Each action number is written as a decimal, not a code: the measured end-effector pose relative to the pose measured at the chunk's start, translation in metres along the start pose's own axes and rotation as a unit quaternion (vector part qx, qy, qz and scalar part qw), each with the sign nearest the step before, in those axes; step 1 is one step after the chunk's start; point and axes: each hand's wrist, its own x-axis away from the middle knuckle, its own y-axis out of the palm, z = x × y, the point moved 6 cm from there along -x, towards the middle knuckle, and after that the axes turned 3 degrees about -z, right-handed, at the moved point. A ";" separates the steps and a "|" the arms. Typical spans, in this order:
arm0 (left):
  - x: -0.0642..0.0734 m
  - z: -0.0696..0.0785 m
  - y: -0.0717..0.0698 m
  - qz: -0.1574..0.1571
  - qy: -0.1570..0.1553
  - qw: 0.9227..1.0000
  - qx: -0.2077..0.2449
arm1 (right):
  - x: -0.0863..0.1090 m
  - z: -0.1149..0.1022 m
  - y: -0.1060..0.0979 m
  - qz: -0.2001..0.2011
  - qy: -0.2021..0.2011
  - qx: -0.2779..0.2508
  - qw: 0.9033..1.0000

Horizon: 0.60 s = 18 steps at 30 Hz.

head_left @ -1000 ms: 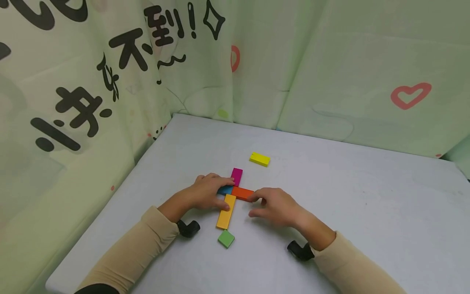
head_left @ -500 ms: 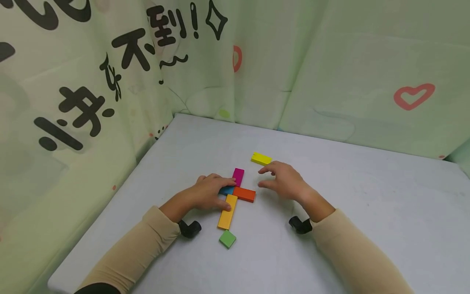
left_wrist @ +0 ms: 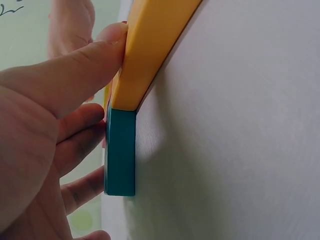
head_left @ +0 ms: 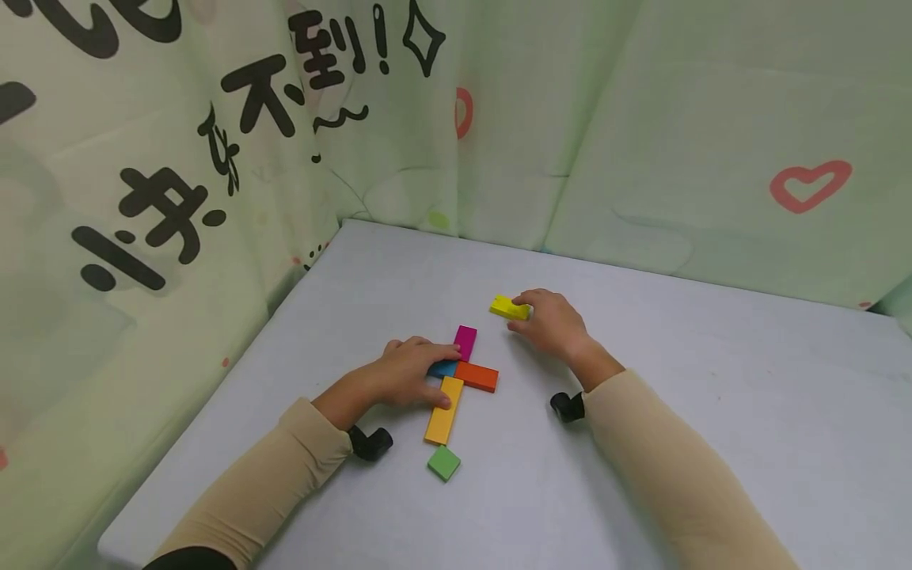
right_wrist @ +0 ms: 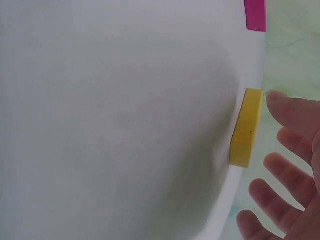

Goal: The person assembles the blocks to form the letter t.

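Observation:
My left hand rests over a cluster of flat wooden blocks, fingers spread. Its thumb touches the amber block, and its fingers lie over the blue block and reach the magenta block. Against these sits the orange-red block. In the left wrist view the blue block meets the end of the amber block. Beyond the cluster, my right hand hovers at the yellow block, thumb and fingers apart. The right wrist view shows a gap between that hand and the yellow block.
A green square block lies just below the amber block's near end. All blocks lie on a white table. Pale green printed curtains hang along its back and left sides. A black wrist-worn device juts out beside the left wrist.
My right hand has moved from beside the orange-red block away to the yellow block at the back. The left hand has stayed on the cluster.

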 end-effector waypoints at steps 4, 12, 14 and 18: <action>0.000 -0.001 0.000 -0.002 0.001 1.000 -0.003 | -0.007 0.006 0.003 -0.013 0.021 -0.003 1.000; 0.001 0.000 -0.001 -0.002 0.006 1.000 0.001 | -0.015 0.011 0.007 -0.021 0.030 0.007 0.999; 0.001 0.000 -0.001 -0.002 0.007 1.000 0.000 | -0.016 0.012 0.007 -0.018 0.032 0.007 0.999; 0.002 -0.001 -0.001 -0.001 0.006 1.000 -0.001 | -0.017 0.013 0.008 -0.018 0.033 0.008 0.999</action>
